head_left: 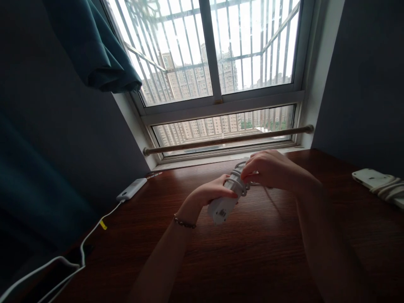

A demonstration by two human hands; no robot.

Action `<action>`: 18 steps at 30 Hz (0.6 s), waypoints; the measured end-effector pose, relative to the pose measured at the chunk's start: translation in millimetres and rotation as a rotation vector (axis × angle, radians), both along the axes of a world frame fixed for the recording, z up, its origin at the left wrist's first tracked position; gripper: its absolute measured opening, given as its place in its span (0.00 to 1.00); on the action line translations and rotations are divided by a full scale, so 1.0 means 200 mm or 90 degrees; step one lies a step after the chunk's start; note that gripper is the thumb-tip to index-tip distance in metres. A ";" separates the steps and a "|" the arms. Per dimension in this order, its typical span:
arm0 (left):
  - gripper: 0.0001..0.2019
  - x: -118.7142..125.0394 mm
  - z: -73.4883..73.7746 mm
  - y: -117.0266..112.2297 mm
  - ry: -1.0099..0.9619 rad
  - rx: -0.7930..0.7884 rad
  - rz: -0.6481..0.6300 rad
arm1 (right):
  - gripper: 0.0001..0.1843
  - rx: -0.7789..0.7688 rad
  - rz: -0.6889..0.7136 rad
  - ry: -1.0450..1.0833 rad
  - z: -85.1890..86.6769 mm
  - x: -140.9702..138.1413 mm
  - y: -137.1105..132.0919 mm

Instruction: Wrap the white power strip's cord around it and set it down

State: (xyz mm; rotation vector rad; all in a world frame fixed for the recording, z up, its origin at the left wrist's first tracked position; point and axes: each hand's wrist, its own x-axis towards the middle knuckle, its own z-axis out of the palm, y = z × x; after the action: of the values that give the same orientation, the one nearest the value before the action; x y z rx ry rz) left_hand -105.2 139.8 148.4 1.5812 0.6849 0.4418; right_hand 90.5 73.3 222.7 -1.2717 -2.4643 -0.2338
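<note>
Above the table, a white power strip [220, 209] is held tilted, its near end low and a printed label on its side. A white cord [234, 180] is wound around its middle in several loops. My left hand [212, 189] grips the strip from the left, thumb laid across it below the loops. Bent over the far end, my right hand [268, 166] pinches the cord between thumb and fingers. The fingertips of the right hand are partly hidden. A length of cord hangs beneath that hand.
On the right lies another white strip [372, 177] with cord wound around it. A white plugged-in device [131, 189] sits at the left table edge, its cable [94, 229] running toward me. Behind the brown table [252, 252] are a rail [227, 141] and a window.
</note>
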 end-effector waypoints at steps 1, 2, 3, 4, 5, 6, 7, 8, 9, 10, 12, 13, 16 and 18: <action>0.25 0.02 -0.01 -0.01 0.024 0.031 -0.029 | 0.08 -0.022 0.012 -0.007 0.00 -0.02 0.00; 0.24 0.03 -0.02 -0.01 0.052 0.070 -0.074 | 0.08 -0.050 0.030 -0.012 -0.01 -0.04 0.00; 0.22 0.04 -0.03 -0.02 0.083 0.114 -0.126 | 0.07 -0.089 0.053 -0.013 -0.02 -0.06 0.01; 0.20 0.05 -0.03 -0.03 0.117 0.158 -0.176 | 0.06 -0.135 0.081 -0.009 -0.02 -0.08 0.02; 0.19 0.05 -0.03 -0.04 0.154 0.193 -0.217 | 0.08 -0.184 0.115 0.002 -0.03 -0.09 0.03; 0.19 0.05 -0.02 -0.05 0.196 0.220 -0.246 | 0.10 -0.228 0.147 0.017 -0.05 -0.10 0.05; 0.20 0.04 -0.01 -0.07 0.235 0.240 -0.259 | 0.13 -0.264 0.175 0.035 -0.06 -0.11 0.07; 0.21 0.03 0.00 -0.08 0.264 0.256 -0.264 | 0.14 -0.292 0.197 0.052 -0.07 -0.11 0.09; 0.23 0.02 0.01 -0.08 0.284 0.270 -0.263 | 0.15 -0.315 0.216 0.071 -0.09 -0.11 0.12; 0.23 0.01 0.03 -0.09 0.296 0.283 -0.259 | 0.16 -0.338 0.234 0.092 -0.10 -0.10 0.14; 0.21 -0.02 0.05 -0.09 0.294 0.303 -0.260 | 0.16 -0.384 0.260 0.136 -0.14 -0.09 0.20; 0.20 -0.03 0.05 -0.08 0.285 0.301 -0.274 | 0.15 -0.404 0.278 0.154 -0.16 -0.09 0.23; 0.22 -0.05 0.06 -0.08 0.218 0.216 -0.367 | 0.15 -0.467 0.388 0.203 -0.21 -0.09 0.31; 0.23 -0.06 0.07 -0.08 0.162 0.125 -0.420 | 0.15 -0.529 0.507 0.265 -0.24 -0.10 0.34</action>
State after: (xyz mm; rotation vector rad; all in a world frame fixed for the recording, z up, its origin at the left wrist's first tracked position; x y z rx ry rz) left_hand -117.1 123.8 162.6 1.9558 0.2762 -0.1900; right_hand 70.7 142.1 174.4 -0.3644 -2.4945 1.2118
